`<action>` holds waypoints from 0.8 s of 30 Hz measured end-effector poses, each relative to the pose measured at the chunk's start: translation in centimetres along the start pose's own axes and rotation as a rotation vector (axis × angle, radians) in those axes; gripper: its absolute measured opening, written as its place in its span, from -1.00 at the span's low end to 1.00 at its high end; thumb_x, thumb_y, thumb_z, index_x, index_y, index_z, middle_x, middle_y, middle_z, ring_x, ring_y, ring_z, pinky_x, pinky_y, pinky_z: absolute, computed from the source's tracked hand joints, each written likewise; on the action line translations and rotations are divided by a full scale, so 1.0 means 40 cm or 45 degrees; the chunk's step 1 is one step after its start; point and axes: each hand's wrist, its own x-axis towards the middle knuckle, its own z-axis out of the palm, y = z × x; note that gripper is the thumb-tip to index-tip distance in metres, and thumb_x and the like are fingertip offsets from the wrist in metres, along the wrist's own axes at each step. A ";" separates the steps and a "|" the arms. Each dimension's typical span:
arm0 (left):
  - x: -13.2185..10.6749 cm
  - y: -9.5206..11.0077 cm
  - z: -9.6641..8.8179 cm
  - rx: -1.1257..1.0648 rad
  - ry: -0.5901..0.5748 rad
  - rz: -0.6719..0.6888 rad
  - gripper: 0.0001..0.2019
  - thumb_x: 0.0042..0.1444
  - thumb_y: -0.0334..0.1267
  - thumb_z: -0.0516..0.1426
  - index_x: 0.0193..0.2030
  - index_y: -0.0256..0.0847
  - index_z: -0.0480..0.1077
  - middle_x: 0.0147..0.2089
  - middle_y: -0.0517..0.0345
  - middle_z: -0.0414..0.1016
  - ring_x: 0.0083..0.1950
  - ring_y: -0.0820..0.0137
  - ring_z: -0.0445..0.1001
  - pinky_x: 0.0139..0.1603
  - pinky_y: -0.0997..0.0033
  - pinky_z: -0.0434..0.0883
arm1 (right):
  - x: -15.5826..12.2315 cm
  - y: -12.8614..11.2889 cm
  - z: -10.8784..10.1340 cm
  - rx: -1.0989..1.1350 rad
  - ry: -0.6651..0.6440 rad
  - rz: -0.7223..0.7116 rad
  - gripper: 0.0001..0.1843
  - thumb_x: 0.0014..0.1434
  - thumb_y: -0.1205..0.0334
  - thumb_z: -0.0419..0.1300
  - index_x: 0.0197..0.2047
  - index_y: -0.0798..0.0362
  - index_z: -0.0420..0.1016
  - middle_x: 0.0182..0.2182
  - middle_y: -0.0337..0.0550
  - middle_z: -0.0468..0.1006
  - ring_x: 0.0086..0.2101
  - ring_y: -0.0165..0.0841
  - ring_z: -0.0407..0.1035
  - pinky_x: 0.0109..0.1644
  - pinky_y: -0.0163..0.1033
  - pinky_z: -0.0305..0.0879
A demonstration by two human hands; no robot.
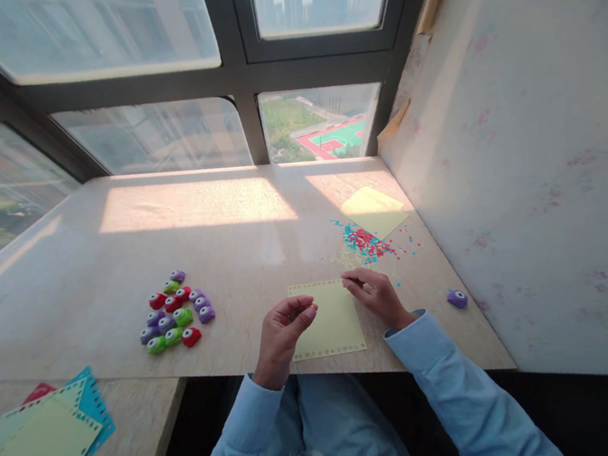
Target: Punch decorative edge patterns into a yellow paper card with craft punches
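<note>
Light blue long sleeves, cuffs at wrists; bare hands.

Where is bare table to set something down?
Free: the sunlit far half of the table, the left strip beyond the punch cluster, and the gap between that cluster and the yellow sheet. Crowded: left hand and right hand at that sheet; confetti pile and second yellow sheet far right; lone purple punch by the wall.

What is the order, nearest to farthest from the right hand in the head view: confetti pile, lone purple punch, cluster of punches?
1. Confetti pile, just beyond the right hand.
2. Lone purple punch, to its right.
3. Cluster of punches, far left.
</note>
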 end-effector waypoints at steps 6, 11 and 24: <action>0.000 -0.019 -0.015 -0.033 -0.035 0.024 -0.72 -0.13 -0.17 0.39 -0.27 -0.23 0.56 -0.34 0.13 0.55 -0.39 0.55 0.35 -0.40 0.57 0.27 | -0.102 -0.009 -0.024 0.094 0.183 0.288 -0.75 0.17 0.06 0.20 -0.23 0.03 0.61 -0.30 -0.10 0.64 -0.31 -0.27 0.51 -0.21 -0.18 0.45; -0.002 -0.020 -0.030 -0.006 -0.116 0.014 -0.74 -0.13 -0.15 0.38 -0.33 -0.24 0.56 -0.38 0.14 0.52 -0.42 0.55 0.32 -0.42 0.55 0.27 | -0.156 -0.028 -0.038 0.176 0.421 0.496 -0.69 0.11 0.00 0.25 -0.22 0.06 0.61 -0.33 -0.09 0.64 -0.36 -0.29 0.49 -0.26 -0.17 0.47; 0.062 -0.021 -0.096 -0.009 -0.111 -0.119 -0.66 -0.23 -0.17 0.42 -0.28 -0.23 0.56 -0.33 0.11 0.55 -0.40 0.55 0.36 -0.43 0.58 0.26 | -0.254 0.007 -0.122 0.196 1.104 0.650 -0.60 0.02 -0.02 0.29 -0.20 0.13 0.55 -0.42 -0.14 0.56 -0.48 -0.41 0.36 -0.37 -0.27 0.34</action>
